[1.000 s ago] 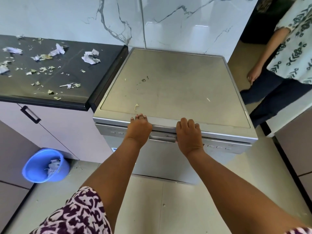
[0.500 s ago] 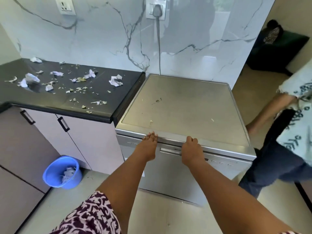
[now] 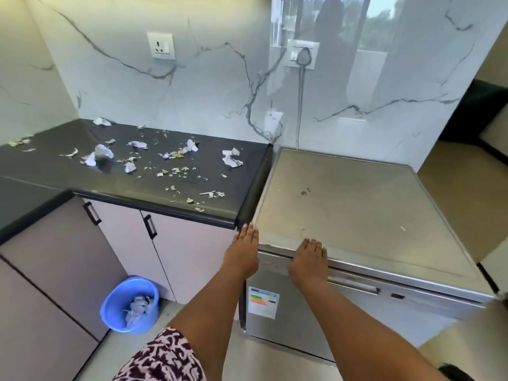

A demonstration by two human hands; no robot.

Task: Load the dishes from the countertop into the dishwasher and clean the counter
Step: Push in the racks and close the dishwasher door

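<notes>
The steel dishwasher (image 3: 357,210) stands right of the black countertop (image 3: 137,185), its door closed. My left hand (image 3: 243,253) lies with straight fingers at the dishwasher's front left corner, beside the counter's end. To its right, my right hand (image 3: 309,264) rests on the front top edge above the door handle (image 3: 354,284), fingers reaching onto the lid. Neither hand holds anything. Torn paper scraps (image 3: 232,158) and crumbs litter the countertop. No dishes are in view.
A blue bucket (image 3: 130,303) with crumpled paper sits on the floor below the cabinet doors (image 3: 132,243). A plug and cord (image 3: 302,57) hang on the marble wall behind the dishwasher. Open floor lies to the right.
The view swung up and left. My left hand slid left along the dishwasher's front edge to its corner. The other person on the right has left the view.
</notes>
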